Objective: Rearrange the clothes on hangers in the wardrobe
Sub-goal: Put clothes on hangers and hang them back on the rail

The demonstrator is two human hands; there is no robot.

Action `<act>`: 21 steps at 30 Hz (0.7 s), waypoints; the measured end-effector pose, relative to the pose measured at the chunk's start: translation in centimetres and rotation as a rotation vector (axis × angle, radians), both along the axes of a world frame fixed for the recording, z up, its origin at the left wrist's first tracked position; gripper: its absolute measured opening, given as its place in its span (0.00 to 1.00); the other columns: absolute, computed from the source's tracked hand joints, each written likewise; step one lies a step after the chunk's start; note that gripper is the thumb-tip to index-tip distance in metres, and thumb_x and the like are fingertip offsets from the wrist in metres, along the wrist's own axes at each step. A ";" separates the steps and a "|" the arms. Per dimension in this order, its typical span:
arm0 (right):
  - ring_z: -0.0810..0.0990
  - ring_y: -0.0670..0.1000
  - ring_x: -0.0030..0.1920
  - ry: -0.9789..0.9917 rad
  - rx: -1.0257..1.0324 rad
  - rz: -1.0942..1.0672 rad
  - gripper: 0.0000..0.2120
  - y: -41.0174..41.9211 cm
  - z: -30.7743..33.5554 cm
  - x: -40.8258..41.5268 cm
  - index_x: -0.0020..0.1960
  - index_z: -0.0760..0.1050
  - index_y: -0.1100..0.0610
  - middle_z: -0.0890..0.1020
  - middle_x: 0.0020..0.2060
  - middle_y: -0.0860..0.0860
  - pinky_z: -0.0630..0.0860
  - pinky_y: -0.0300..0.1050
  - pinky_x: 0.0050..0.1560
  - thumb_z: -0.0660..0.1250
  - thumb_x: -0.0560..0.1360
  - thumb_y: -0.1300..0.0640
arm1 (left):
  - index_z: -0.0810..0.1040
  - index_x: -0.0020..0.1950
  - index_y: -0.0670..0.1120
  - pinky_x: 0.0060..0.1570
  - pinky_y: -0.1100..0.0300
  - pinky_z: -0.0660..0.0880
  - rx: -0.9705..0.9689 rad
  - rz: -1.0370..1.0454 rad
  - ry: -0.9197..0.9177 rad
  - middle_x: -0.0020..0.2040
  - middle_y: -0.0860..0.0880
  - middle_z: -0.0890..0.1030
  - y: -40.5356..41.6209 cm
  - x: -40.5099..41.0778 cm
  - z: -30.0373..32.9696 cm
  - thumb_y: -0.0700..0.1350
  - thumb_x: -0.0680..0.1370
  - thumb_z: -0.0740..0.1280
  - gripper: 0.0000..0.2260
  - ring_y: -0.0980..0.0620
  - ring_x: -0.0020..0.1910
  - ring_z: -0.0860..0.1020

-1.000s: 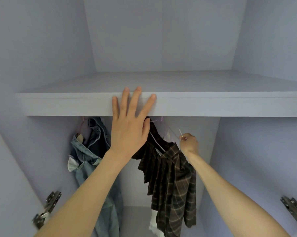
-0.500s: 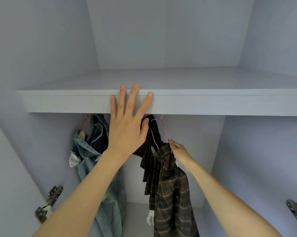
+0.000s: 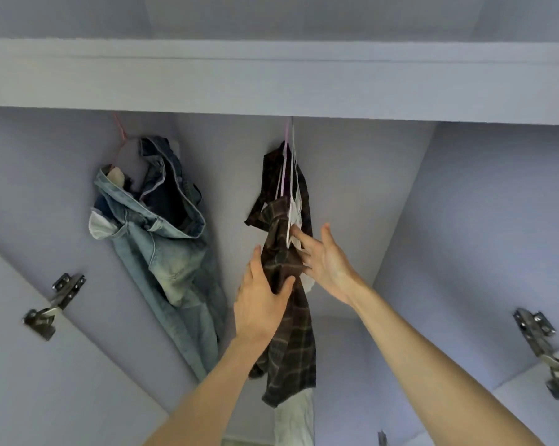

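1. Up under the shelf [image 3: 271, 82] hang two bundles of clothes, well apart; jeans [image 3: 162, 239] on the left, a dark plaid shirt [image 3: 284, 259] near the middle.
2. The left hand [image 3: 260, 300] grips the plaid shirt partway down, thumb curled over the cloth on one side, fingers hidden behind it on the other.
3. The right hand [image 3: 323, 255] reaches in from the right with fingers loosely spread, palm turned towards the shirt; its fingertips touch a white garment [image 3: 296, 217] that hangs just behind the shirt; whether they pinch it I cannot tell.
4. Thin wire hangers [image 3: 289, 169], one purple and some white, run up from the shirt and vanish behind the shelf edge.
5. The jeans hang from a pink hanger [image 3: 120, 132], waistband bunched and gaping, legs trailing down along the left wall.
6. Metal hinges show low at either side; one on the left [image 3: 54, 305], one on the right [image 3: 543, 347].
7. More white cloth [image 3: 296, 420] hangs below the shirt's hem.
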State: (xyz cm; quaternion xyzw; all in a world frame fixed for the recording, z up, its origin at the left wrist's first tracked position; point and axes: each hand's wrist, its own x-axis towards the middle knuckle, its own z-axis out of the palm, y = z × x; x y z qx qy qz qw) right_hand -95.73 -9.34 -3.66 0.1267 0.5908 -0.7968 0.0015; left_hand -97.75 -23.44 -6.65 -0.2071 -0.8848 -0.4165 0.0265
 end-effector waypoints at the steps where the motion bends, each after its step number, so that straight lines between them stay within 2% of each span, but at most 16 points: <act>1: 0.61 0.52 0.73 0.004 -0.028 -0.019 0.34 0.3 -0.7 0.3 0.74 0.59 0.52 0.64 0.72 0.51 0.55 0.52 0.73 0.35 0.77 0.36 | 0.55 0.74 0.50 0.56 0.46 0.74 0.012 0.047 0.011 0.68 0.49 0.70 0.0 -0.4 -0.5 0.55 0.76 0.65 0.31 0.46 0.63 0.73; 5: 0.65 0.49 0.71 -0.068 0.029 -0.085 0.31 1.3 -5.1 3.1 0.72 0.63 0.55 0.67 0.71 0.49 0.59 0.50 0.72 0.38 0.80 0.40 | 0.66 0.66 0.45 0.45 0.48 0.75 0.073 0.150 0.036 0.55 0.44 0.78 -1.8 -1.6 -3.6 0.47 0.78 0.64 0.18 0.41 0.50 0.78; 9: 0.69 0.49 0.66 -0.260 0.124 -0.151 0.23 1.9 -12.7 6.4 0.69 0.66 0.56 0.72 0.65 0.49 0.63 0.50 0.70 0.48 0.81 0.45 | 0.68 0.64 0.41 0.41 0.52 0.73 0.069 0.211 0.027 0.53 0.41 0.80 -3.4 -2.1 -8.4 0.47 0.79 0.61 0.16 0.39 0.49 0.78; 12: 0.74 0.53 0.61 -0.399 0.271 -0.184 0.14 1.5 -19.3 8.7 0.60 0.72 0.60 0.75 0.62 0.57 0.67 0.51 0.65 0.56 0.81 0.54 | 0.68 0.63 0.39 0.40 0.55 0.69 0.071 0.235 -0.044 0.52 0.40 0.78 -4.8 -0.9 -13.2 0.46 0.80 0.60 0.15 0.39 0.49 0.77; 13: 0.74 0.55 0.62 -0.430 0.339 -0.184 0.14 1.4 -21.7 9.4 0.60 0.72 0.64 0.75 0.62 0.59 0.67 0.50 0.64 0.57 0.80 0.55 | 0.67 0.63 0.39 0.41 0.56 0.69 0.077 0.240 -0.068 0.53 0.40 0.78 -5.3 -0.3 -15.2 0.46 0.80 0.60 0.15 0.39 0.49 0.77; 14: 0.73 0.55 0.63 -0.453 0.396 -0.166 0.15 1.3 -23.9 10.1 0.62 0.71 0.64 0.75 0.62 0.57 0.68 0.48 0.63 0.58 0.80 0.56 | 0.67 0.63 0.38 0.43 0.56 0.69 0.081 0.249 -0.096 0.54 0.40 0.78 -5.7 0.3 -17.3 0.45 0.80 0.60 0.15 0.40 0.51 0.77; 17: 0.73 0.53 0.61 -0.556 0.486 -0.152 0.17 0.6 -31.0 12.8 0.67 0.68 0.59 0.75 0.61 0.54 0.69 0.43 0.58 0.58 0.80 0.56 | 0.63 0.69 0.42 0.53 0.54 0.70 0.053 0.238 -0.196 0.62 0.43 0.74 -6.8 2.8 -24.6 0.44 0.80 0.60 0.19 0.45 0.58 0.73; 19: 0.75 0.53 0.58 -0.611 0.550 -0.144 0.17 0.4 -36.4 14.6 0.67 0.68 0.60 0.76 0.60 0.55 0.69 0.39 0.53 0.59 0.80 0.57 | 0.60 0.72 0.44 0.63 0.53 0.66 -0.039 0.170 -0.229 0.68 0.44 0.69 -7.2 4.4 -30.2 0.45 0.80 0.60 0.22 0.46 0.66 0.69; 21: 0.77 0.52 0.57 -0.668 0.566 -0.130 0.18 0.0 -42.3 16.2 0.68 0.67 0.60 0.77 0.60 0.55 0.69 0.36 0.52 0.59 0.79 0.57 | 0.58 0.74 0.45 0.64 0.59 0.61 -0.182 0.090 -0.296 0.72 0.45 0.65 -7.5 6.2 -36.2 0.45 0.80 0.60 0.23 0.47 0.69 0.65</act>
